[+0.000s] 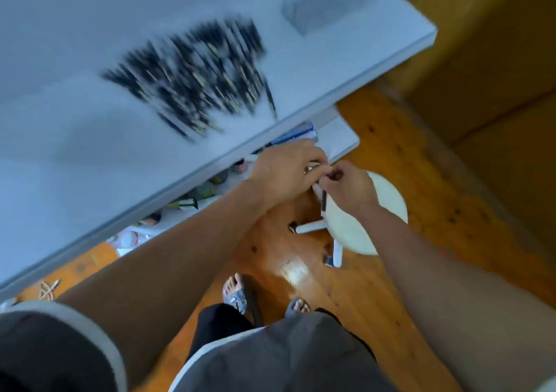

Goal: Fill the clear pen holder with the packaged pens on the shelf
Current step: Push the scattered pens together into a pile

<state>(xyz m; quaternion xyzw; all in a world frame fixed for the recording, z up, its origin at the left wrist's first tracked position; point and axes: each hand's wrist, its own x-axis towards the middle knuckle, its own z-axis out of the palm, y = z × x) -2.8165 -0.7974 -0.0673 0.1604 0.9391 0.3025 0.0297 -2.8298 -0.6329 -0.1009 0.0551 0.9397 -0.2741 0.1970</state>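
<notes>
**Both hands meet at one pen below the table edge**

The right hand [349, 188] is closed tight, fingers curled and pinching the top of a dark pen [324, 201] that hangs down from it over a white stool [373, 211]. The left hand [284, 172] reaches in with bent fingers, its tips touching the right hand's at the pen's upper end. Blur hides whether it grips the pen or something else.

Both hands are just in front of the lower shelf [341, 135], below the white table [75, 156]. A blurred pile of pens [192, 75] lies loose on the table. The clear pen holder [319, 9] stands at the table's far end, well apart from the hands.
</notes>
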